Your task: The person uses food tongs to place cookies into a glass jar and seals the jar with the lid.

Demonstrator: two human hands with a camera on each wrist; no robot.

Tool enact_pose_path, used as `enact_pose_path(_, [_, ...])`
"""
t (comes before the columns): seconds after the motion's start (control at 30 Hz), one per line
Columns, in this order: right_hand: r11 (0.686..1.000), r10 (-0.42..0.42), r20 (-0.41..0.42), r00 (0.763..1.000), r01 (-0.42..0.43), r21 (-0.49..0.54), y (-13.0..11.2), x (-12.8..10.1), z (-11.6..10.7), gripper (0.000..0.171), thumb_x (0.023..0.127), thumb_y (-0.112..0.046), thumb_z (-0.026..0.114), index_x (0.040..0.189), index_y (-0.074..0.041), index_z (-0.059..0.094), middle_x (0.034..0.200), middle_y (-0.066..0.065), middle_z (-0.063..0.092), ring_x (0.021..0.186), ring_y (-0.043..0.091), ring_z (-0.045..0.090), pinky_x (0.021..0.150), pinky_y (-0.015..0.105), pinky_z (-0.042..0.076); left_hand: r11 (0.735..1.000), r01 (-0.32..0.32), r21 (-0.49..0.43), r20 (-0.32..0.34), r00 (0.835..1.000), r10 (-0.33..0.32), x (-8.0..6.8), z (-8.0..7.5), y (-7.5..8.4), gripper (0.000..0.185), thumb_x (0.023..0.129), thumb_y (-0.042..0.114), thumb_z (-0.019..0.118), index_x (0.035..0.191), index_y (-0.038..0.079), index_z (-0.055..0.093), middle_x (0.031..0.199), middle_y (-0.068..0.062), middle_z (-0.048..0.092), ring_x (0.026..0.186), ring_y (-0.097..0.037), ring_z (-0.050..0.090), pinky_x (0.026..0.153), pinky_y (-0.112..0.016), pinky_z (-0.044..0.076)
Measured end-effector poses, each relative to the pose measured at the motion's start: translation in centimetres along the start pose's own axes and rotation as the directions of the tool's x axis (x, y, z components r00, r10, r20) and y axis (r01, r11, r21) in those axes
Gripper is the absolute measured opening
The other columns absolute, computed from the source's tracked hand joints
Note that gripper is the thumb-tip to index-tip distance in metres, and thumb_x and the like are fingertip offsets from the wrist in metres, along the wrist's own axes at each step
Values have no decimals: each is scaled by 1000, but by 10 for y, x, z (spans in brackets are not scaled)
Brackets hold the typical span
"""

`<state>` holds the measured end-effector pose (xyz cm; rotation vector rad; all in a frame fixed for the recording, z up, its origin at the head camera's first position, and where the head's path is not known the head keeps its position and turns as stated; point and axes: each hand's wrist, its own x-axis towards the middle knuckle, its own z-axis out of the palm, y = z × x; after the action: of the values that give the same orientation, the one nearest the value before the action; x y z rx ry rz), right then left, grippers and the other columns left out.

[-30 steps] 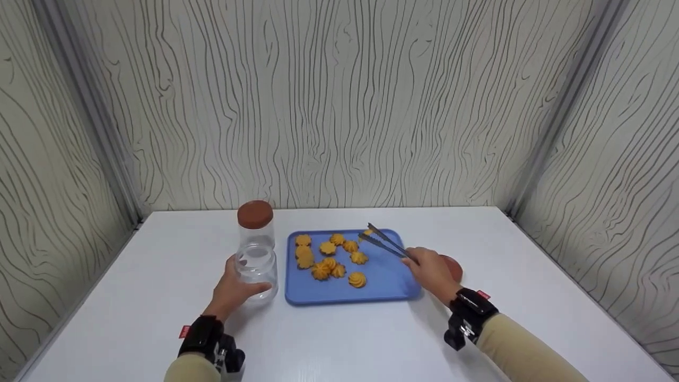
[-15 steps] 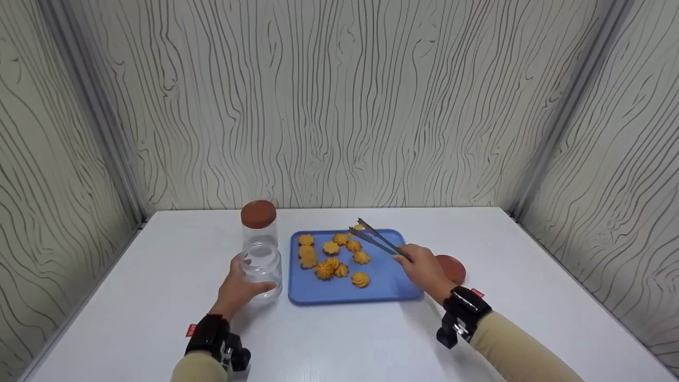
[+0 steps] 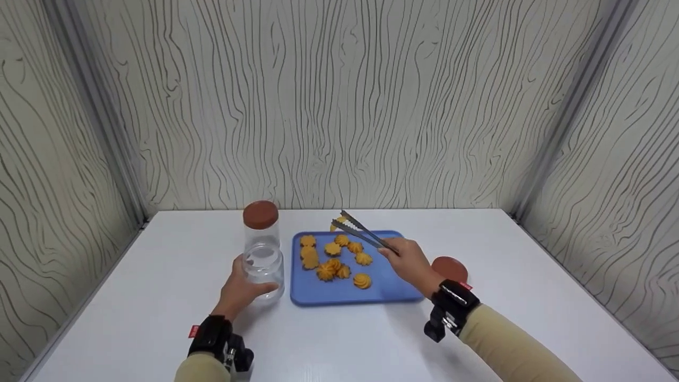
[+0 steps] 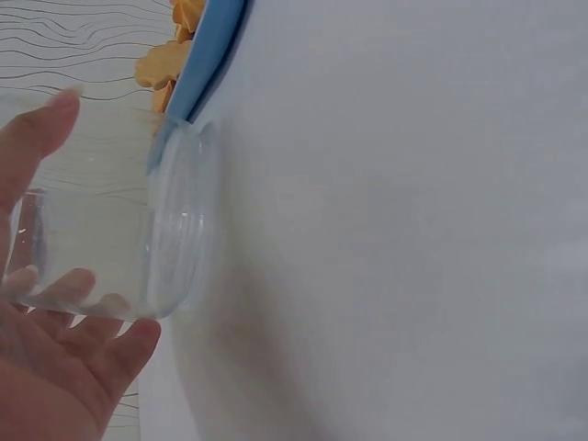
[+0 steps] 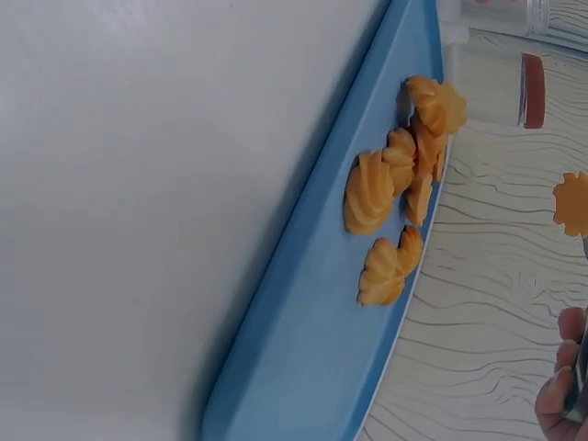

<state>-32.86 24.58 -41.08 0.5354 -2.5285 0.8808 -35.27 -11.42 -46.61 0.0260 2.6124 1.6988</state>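
Gripping the tongs (image 3: pixel 364 232), your right hand (image 3: pixel 408 261) holds one cookie (image 3: pixel 337 222) in their tips above the far edge of the blue tray (image 3: pixel 387 284), mid-frame. Eight more cookies (image 3: pixel 333 248) lie on that tray, clustered toward its left half. Two clear jars stand at its left: your left hand (image 3: pixel 240 289) has its fingers (image 3: pixel 264 287) wrapped round the open jar (image 3: pixel 263 263), and the lidded jar (image 3: pixel 260 223) is behind it. One loose brown lid (image 3: pixel 451 267) lies on the desk (image 3: pixel 339 339) right of the tray, partly hidden by your right wrist.
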Motion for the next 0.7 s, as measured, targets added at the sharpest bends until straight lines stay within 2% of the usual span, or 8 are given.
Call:
enact_pose_path(0.13, [999,-40,5,999,40,36,-15,8,9,14,95,-10,61,96,1,69,73,0,54,66,15,49,60,31,40,1000,1,-13,5,1000,-1,1,0,0,107,71,23,88,149,3,17,147,-27,35,135,-44,32,108,-60,27])
enact_pose_path(0.23, [994,-67,5,998,66,83,-25,13,18,15,95,-10,61,99,2,69,73,-2,55,65,13,49,60,29,41,1000,6,-14,0,1000,-6,1,0,0,108,70,22,88,149,3,17,147,-27,35,135,-44,33,108,-59,28])
enact_pose_path(0.37, [985,-95,20,995,91,144,-37,17,31,18,96,-9,59,104,4,69,78,4,61,65,12,51,60,28,41,1000,12,-4,-6,1000,-13,2,0,0,106,71,21,87,149,3,18,147,-27,36,135,-44,33,108,-59,28])
enact_pose_path(0.47, [981,-130,22,991,125,150,-44,18,40,21,97,-9,58,109,5,68,83,8,63,66,14,51,61,28,41,1000,8,1,-5,1000,-8,3,1,0,105,72,20,87,149,2,18,147,-27,35,135,-44,33,108,-59,28])
enact_pose_path(0.57, [976,-156,22,988,150,159,-50,19,46,21,97,-9,58,110,5,68,85,8,63,67,14,50,62,27,40,1000,11,0,-3,1000,-11,4,1,1,104,72,19,86,149,2,18,148,-27,35,135,-44,32,108,-59,28])
enact_pose_path(0.7, [969,-157,34,987,147,201,-54,20,52,19,97,-8,58,108,4,68,80,5,59,62,9,45,58,25,38,1000,17,2,-5,1000,-17,3,1,0,105,72,20,87,149,2,17,148,-26,35,135,-44,32,108,-59,28])
